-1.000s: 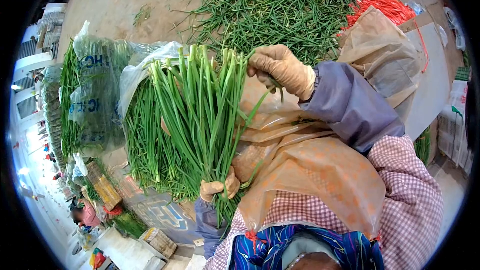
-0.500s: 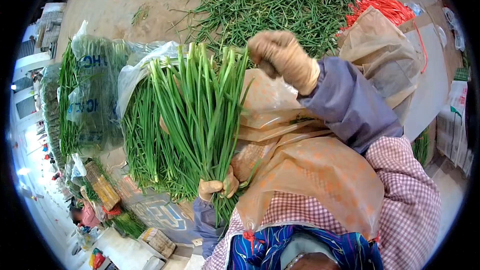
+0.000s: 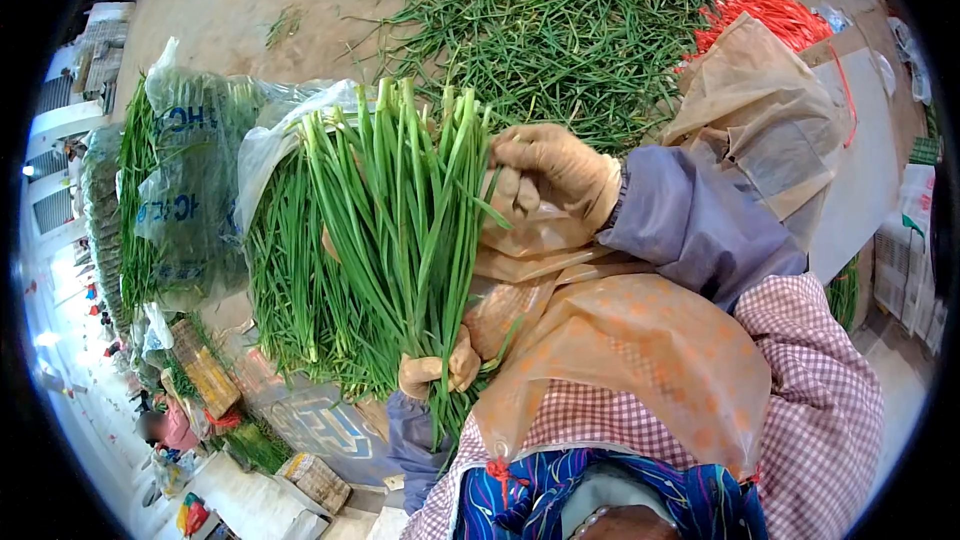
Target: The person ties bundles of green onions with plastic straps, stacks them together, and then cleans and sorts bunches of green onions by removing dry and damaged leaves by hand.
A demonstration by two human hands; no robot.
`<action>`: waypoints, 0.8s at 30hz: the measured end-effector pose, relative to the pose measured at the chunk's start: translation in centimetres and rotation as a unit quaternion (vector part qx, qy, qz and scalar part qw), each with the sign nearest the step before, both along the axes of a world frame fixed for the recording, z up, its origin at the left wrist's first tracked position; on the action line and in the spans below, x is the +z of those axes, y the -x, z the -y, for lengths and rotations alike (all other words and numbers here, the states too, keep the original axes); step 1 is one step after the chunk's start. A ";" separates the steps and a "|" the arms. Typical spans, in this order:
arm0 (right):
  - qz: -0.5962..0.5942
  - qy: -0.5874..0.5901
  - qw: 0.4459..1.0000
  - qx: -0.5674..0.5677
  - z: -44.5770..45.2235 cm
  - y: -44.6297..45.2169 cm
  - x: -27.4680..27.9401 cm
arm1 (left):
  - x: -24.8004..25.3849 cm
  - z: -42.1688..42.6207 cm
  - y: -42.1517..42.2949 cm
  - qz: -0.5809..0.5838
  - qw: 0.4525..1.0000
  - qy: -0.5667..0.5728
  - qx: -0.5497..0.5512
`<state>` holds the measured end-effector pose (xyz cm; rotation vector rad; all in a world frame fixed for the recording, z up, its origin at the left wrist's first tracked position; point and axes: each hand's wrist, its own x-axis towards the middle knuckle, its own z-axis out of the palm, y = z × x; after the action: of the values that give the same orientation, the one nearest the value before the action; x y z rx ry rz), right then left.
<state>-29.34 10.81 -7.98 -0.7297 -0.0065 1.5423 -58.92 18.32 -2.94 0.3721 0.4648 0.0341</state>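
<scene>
Head view: bunch of greens [image 3: 410, 210] points away from the body, stem ends outermost.
Left hand [image 3: 438, 372]: grip clenched round its leafy end.
Right hand [image 3: 555, 168]: nearer stem ends, just right; fingers curled, can't tell if pinching.
Around: more stalks [image 3: 290, 260] left, plastic bag [image 3: 195, 205] beyond; leaf pile [image 3: 570, 30] farther out.
Obstacle: apron [image 3: 640, 340] below right hand.

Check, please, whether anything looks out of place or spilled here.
A small green clump lies by itself on the ground, apart from the large tangled heap, so it looks stray. Nothing else clearly stands out.
</scene>
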 end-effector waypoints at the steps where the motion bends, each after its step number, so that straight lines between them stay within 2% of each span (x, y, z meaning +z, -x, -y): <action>1: 0.027 0.009 0.998 -0.049 0.1 -0.4 -0.1 | -0.3 -0.1 0.1 0.004 1.000 -0.002 -0.006; 3: 0.093 0.008 0.985 -0.144 0.4 -2.5 -1.4 | -0.6 0.0 0.3 0.009 1.000 -0.001 -0.011; 5: 0.087 0.108 0.961 -0.240 0.7 -6.0 -2.5 | -0.6 -0.1 0.3 0.008 1.000 0.004 -0.014; 7: 0.091 0.081 0.911 -0.394 1.8 -10.5 -5.7 | -0.6 -0.2 0.3 0.003 1.000 -0.001 -0.020; 8: 0.107 0.028 0.905 -0.410 3.3 -13.8 -7.9 | -0.5 -0.2 0.5 -0.001 1.000 -0.008 -0.023; 10: 0.227 0.112 0.848 -0.466 2.3 -12.7 -1.0 | -0.7 -0.4 0.6 -0.001 0.999 -0.025 -0.034; 12: 0.336 0.008 0.907 -0.255 1.5 -8.1 5.4 | -1.2 -0.4 1.0 0.001 0.998 -0.040 -0.050; 14: 0.386 -0.048 0.921 -0.006 0.9 -4.8 8.4 | -0.7 -0.3 0.7 -0.027 0.997 -0.060 -0.051; 16: 0.377 0.020 0.919 0.115 -0.6 -2.5 9.3 | -1.7 -0.4 1.4 -0.037 0.995 -0.074 -0.062; 19: 0.292 0.021 0.938 0.187 -1.9 -1.9 7.7 | -0.7 -0.6 1.4 -0.087 0.987 -0.118 -0.072; 21: 0.246 0.039 0.949 0.192 -1.9 -1.9 6.7 | 0.2 -0.6 1.3 -0.135 0.973 -0.165 -0.085; 24: 0.223 0.031 0.959 0.170 -1.7 -2.3 4.7 | 1.0 -1.0 0.4 -0.124 0.963 -0.214 -0.110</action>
<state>-27.00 12.46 -3.27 -1.1610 -0.4418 1.6738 -59.35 19.28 -1.90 0.8595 0.6633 -0.1312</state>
